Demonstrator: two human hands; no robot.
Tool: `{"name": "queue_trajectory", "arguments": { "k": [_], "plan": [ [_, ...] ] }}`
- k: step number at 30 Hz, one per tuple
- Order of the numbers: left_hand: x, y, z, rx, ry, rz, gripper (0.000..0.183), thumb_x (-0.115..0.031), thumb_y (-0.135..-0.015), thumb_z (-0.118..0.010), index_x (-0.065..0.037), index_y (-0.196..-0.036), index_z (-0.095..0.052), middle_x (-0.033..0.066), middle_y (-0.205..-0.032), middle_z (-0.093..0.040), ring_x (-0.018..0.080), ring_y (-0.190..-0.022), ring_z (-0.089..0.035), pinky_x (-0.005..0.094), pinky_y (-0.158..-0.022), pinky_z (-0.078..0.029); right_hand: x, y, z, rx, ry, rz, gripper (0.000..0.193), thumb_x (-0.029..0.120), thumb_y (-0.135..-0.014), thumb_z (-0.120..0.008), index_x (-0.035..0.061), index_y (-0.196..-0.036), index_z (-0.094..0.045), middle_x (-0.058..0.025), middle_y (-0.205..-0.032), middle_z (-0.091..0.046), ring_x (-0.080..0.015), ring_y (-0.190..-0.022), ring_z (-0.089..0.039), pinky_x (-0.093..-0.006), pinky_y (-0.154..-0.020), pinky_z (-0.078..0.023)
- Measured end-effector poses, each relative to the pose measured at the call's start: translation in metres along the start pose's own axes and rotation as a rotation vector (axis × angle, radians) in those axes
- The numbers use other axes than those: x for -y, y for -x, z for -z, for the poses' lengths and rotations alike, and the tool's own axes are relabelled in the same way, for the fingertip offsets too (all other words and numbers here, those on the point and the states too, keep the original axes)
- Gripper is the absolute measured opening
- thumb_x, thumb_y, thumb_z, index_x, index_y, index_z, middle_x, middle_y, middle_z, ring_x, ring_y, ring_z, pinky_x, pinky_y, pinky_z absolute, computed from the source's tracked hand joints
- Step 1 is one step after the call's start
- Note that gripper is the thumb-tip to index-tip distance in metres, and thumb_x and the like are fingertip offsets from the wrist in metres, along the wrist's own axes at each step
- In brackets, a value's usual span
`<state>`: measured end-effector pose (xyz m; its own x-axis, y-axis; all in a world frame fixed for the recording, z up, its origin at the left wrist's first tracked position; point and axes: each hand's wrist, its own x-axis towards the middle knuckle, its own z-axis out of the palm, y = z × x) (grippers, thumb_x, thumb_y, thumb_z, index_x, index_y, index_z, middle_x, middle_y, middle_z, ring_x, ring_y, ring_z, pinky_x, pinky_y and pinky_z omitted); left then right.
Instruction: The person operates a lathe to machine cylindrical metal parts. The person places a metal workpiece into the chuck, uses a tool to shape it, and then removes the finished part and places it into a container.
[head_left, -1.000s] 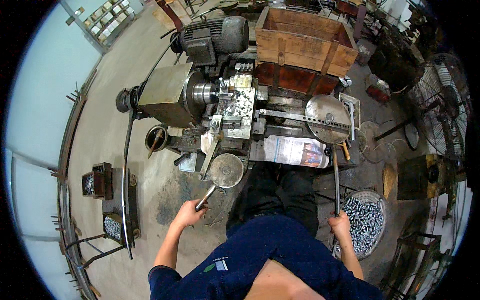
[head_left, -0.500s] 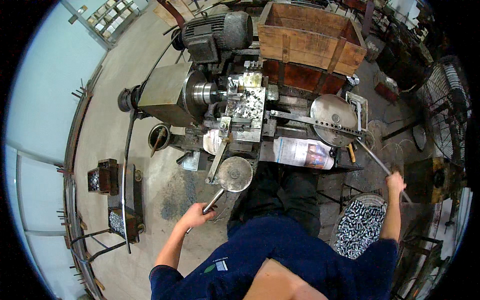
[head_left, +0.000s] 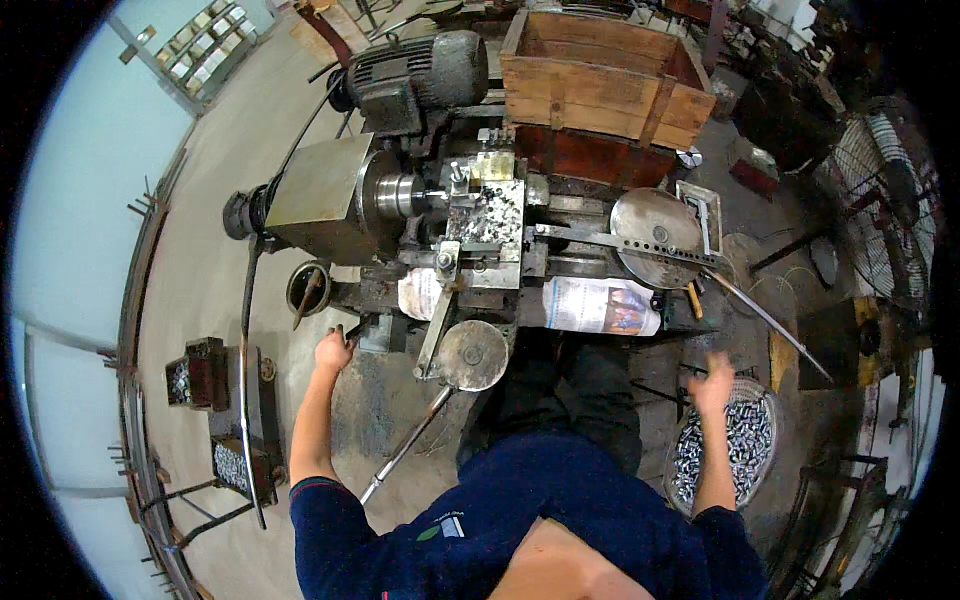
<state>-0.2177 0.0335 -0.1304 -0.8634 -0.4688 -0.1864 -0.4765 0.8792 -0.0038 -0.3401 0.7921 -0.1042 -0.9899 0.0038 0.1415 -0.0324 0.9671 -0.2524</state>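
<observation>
My left hand (head_left: 333,350) is closed on a short dark handle (head_left: 353,335) at the front left of the lathe-like machine (head_left: 487,215). Between that hand and my lap, a steel lever (head_left: 408,443) slants down from a round metal disc (head_left: 473,356), with no hand on it. My right hand (head_left: 712,384) hovers over the far edge of a round basket (head_left: 765,465) full of small shiny metal cylinders (head_left: 745,428); motion blurs its fingers. Farther right, a long steel bar (head_left: 770,320) under the larger disc (head_left: 655,232) is also free of my hands.
A wooden crate (head_left: 600,95) stands behind the machine, beside an electric motor (head_left: 425,75). Folded newspaper (head_left: 590,305) lies along the near edge. Boxes of metal parts (head_left: 232,462) sit at left near an upright bar (head_left: 247,400). A caged fan (head_left: 880,200) stands at right.
My left hand has let go of the near lever and moved up and left to the dark handle. My right hand has left the long bar and moved left, over the basket.
</observation>
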Motion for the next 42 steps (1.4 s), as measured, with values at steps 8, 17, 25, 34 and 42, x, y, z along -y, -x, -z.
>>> {"name": "queue_trajectory", "arguments": {
  "k": [8, 17, 25, 34, 42],
  "plan": [
    [-0.039, -0.017, -0.094, -0.156, 0.142, 0.349, 0.052, -0.052, -0.083, -0.049, -0.002, -0.078, -0.06, 0.0217, -0.085, -0.064, 0.0377, -0.081, -0.062, 0.0485, -0.072, -0.048, 0.044, 0.04, -0.001, 0.168, -0.228, -0.09, 0.035, 0.017, -0.058, -0.063, 0.0021, -0.089, -0.067, -0.021, -0.083, -0.064, -0.037, -0.08, -0.061, -0.0413, -0.075, -0.05],
    [-0.032, -0.017, -0.029, 0.156, -0.1, 0.061, 0.041, -0.044, -0.077, -0.058, -0.007, -0.095, -0.058, 0.0153, -0.093, -0.065, 0.032, -0.087, -0.063, 0.0431, -0.073, -0.05, 0.112, -0.068, 0.079, 0.034, -0.171, 0.264, 0.036, 0.015, -0.06, -0.064, 0.0026, -0.095, -0.065, -0.0189, -0.094, -0.064, -0.0349, -0.09, -0.06, -0.0393, -0.081, -0.047],
    [0.003, 0.026, 0.092, -0.057, 0.498, 0.051, 0.036, -0.033, -0.08, -0.061, -0.004, -0.103, -0.063, 0.0176, -0.084, -0.065, 0.0311, -0.079, -0.063, 0.0387, -0.071, -0.048, 0.361, -0.157, 0.129, 0.0, -0.468, 0.922, 0.033, 0.011, -0.057, -0.062, 0.0013, -0.089, -0.064, -0.0165, -0.096, -0.061, -0.0319, -0.093, -0.057, -0.0375, -0.081, -0.047],
    [0.148, 0.18, 0.112, -0.477, 0.128, 0.644, 0.041, -0.044, -0.086, -0.049, -0.004, -0.087, -0.06, 0.0194, -0.08, -0.063, 0.0385, -0.078, -0.06, 0.0463, -0.066, -0.046, 0.531, -0.178, 0.054, 0.25, 0.209, 1.13, 0.026, 0.022, -0.057, -0.063, 0.0058, -0.077, -0.068, -0.0151, -0.088, -0.065, -0.0297, -0.094, -0.058, -0.0403, -0.101, -0.031],
    [-0.013, 0.211, 0.121, -0.519, 0.227, 0.749, 0.05, -0.051, -0.079, -0.056, -0.002, -0.082, -0.058, 0.0221, -0.075, -0.063, 0.04, -0.076, -0.061, 0.0474, -0.069, -0.047, 0.53, -0.178, 0.058, 0.19, 0.192, 1.064, 0.022, 0.02, -0.059, -0.063, 0.0062, -0.076, -0.068, -0.0144, -0.083, -0.066, -0.0307, -0.082, -0.061, -0.0387, -0.095, -0.038]
  ]
}}
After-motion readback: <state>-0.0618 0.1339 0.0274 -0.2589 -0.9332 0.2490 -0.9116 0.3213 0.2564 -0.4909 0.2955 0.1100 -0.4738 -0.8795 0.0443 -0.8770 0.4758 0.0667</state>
